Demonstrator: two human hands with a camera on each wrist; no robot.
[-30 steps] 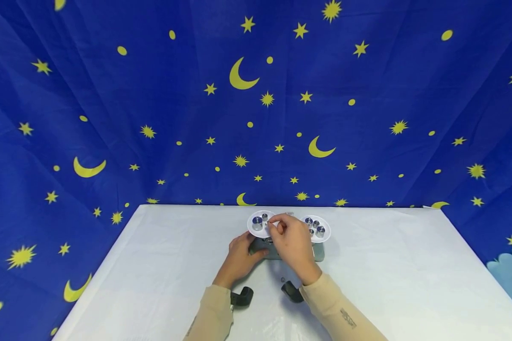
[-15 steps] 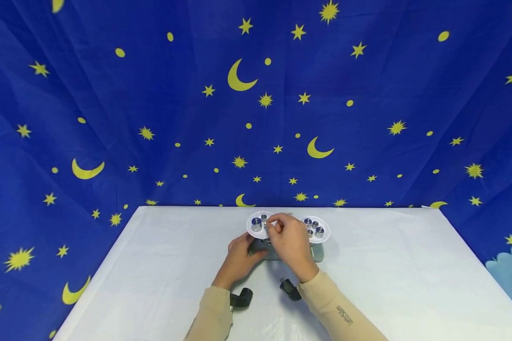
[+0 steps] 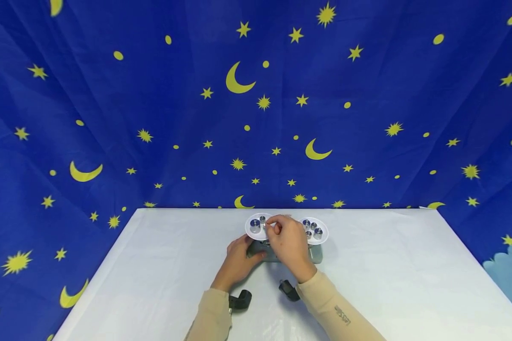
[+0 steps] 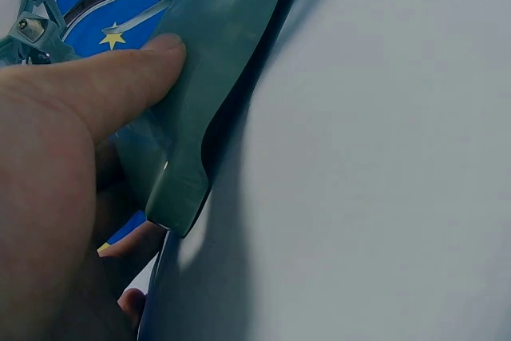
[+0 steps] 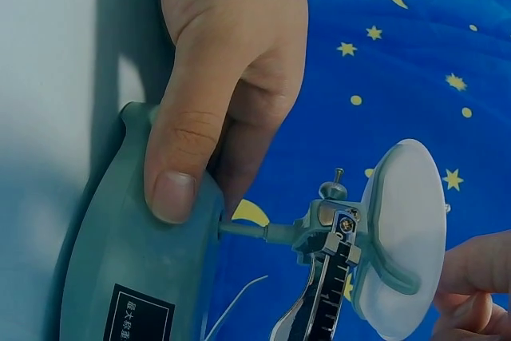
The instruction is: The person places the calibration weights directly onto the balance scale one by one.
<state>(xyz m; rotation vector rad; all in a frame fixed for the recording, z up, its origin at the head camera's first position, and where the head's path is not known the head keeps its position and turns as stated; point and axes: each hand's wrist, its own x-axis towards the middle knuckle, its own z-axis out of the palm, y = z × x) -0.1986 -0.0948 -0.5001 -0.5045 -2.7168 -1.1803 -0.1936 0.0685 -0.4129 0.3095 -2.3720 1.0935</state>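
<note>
A green balance scale [image 3: 277, 255] with two white pans stands near the table's far edge. My left hand [image 3: 236, 260] grips the left end of its base, the thumb [image 4: 136, 77] lying on the front face in the left wrist view. My right hand [image 3: 288, 241] is over the right edge of the left pan [image 3: 261, 236], thumb and forefinger pinching a small silver weight, mostly hidden by the fingertips. A large weight [image 3: 254, 226] and a smaller weight [image 3: 262, 219] stand on that pan. The right pan [image 3: 322, 239] carries several silver weights [image 3: 318, 233].
A white-covered table [image 3: 388, 274] extends on both sides of the scale. Behind it hangs a blue curtain [image 3: 187, 113] with yellow moons and stars. Black wrist mounts [image 3: 241, 300] stick out at both sleeves. The graduated beam [image 5: 323, 293] shows in the right wrist view.
The head view has tilted slightly, so the scene sits a little lower. Both hands keep their places at the scale.
</note>
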